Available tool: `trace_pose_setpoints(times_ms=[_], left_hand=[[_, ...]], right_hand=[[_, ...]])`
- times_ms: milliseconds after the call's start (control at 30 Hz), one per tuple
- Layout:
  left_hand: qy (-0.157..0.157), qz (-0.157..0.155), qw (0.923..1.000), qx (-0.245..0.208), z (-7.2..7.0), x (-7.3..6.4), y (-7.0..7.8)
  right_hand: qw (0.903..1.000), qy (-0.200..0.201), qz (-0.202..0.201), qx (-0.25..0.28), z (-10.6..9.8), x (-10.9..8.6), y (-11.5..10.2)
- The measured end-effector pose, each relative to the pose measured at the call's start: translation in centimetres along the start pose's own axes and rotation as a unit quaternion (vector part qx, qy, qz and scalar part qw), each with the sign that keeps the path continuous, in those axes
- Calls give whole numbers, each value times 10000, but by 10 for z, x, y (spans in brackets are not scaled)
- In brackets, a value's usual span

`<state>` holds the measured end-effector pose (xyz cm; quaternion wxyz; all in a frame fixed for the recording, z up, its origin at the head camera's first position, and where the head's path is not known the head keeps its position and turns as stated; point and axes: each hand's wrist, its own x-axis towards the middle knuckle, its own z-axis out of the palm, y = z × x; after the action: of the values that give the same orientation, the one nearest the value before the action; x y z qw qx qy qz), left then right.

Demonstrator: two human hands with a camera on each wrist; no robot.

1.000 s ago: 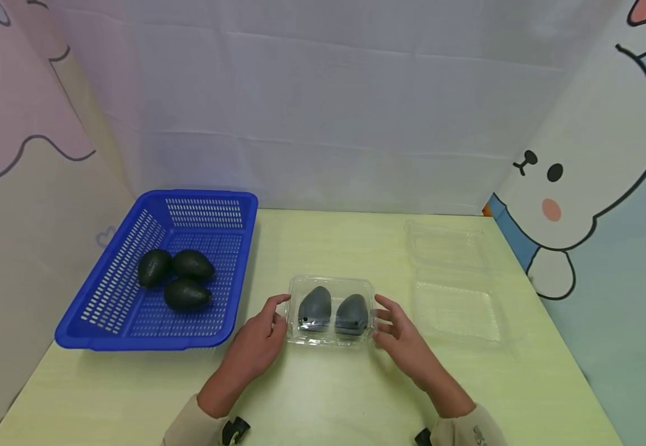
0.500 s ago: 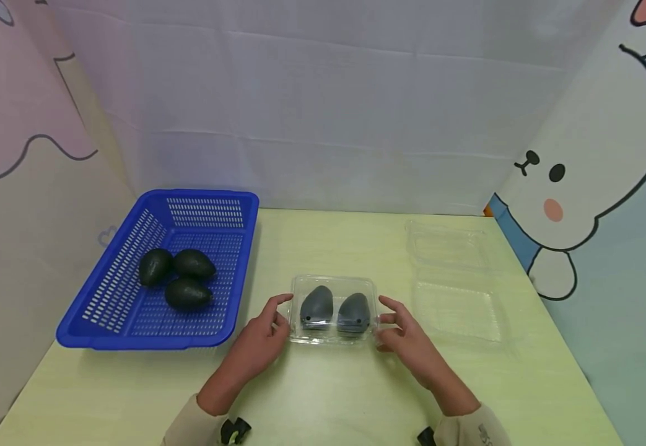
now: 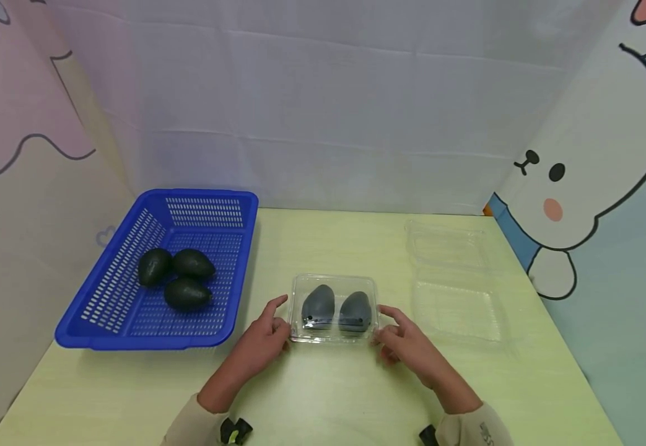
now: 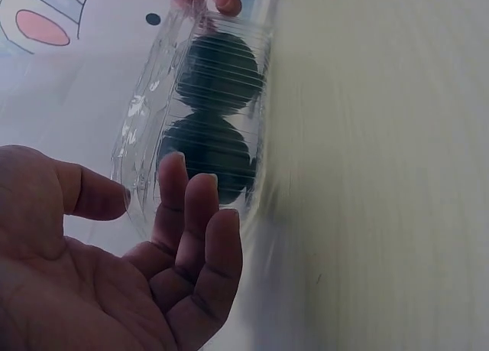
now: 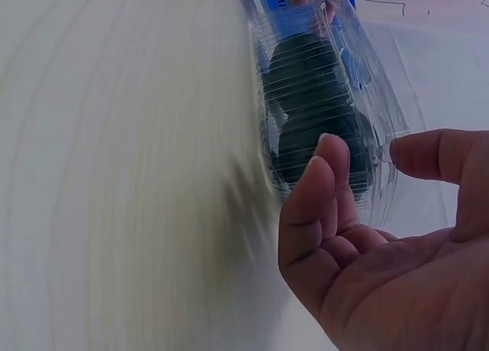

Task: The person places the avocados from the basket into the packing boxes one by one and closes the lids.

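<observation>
A closed clear plastic clamshell container [image 3: 334, 282] with two dark avocados [image 3: 318, 305] inside lies in front of me. My left hand [image 3: 261, 341] pinches its left edge, thumb at the rim and curled fingers [image 4: 200, 206] along the ribbed side wall. At the right edge my right hand [image 3: 409, 347] does likewise: the thumb [image 5: 428, 154] touches the rim and the fingers [image 5: 309, 213] curl against the side. In the head view its index finger stretches along the container's right side. Both avocados show dark through the ribbed wall [image 5: 309, 68] in the right wrist view.
A blue plastic basket [image 3: 72, 331] with three more avocados [image 3: 187, 294] stands on the left of the pale table [image 3: 323, 402]. To the right lies another clear clamshell container [image 3: 456, 306], its lid spread open. A white cloth [image 3: 323, 124] hangs behind the table.
The container has shifted very slightly to the right. My right hand's index finger has slid nearer me along its edge, and the other fingers have curled lower. The left hand has barely moved.
</observation>
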<state>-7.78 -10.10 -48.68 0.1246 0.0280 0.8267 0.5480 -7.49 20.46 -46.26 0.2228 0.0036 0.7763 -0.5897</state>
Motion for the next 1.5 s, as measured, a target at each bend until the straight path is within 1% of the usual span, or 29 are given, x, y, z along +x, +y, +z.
trace_pose_setpoints(times_ms=[100, 200, 367, 500, 667, 867, 1133, 1500], left_hand=[[-138, -46, 9997, -179, 0, 0, -1], [-259, -119, 9983, -506, 1, 1, -3], [-631, -111, 9910, -1173, 0, 2, -5], [-905, -85, 9858, -1414, -2, 3, -5], [-1037, -101, 9833, -1491, -2, 3, -5], [-1127, -153, 9820, -1507, -1, 5, -4], [-1036, -437, 9837, -1405, 1, 6, -1], [-905, -586, 9855, -1309, 3, 7, 4]], right_hand=[[9995, -250, -44, 211, -1, 0, 1], [9980, -446, -42, 456, -1, 0, 1], [9947, -634, 47, 809, 0, 0, 4], [9919, -746, 22, 1027, 1, 0, 6], [9898, -784, 61, 1189, 2, 1, 7], [9896, -785, 96, 1202, 3, 0, 7], [9895, -790, 110, 1203, 2, 1, 8], [9901, -757, 148, 1175, 3, 1, 7]])
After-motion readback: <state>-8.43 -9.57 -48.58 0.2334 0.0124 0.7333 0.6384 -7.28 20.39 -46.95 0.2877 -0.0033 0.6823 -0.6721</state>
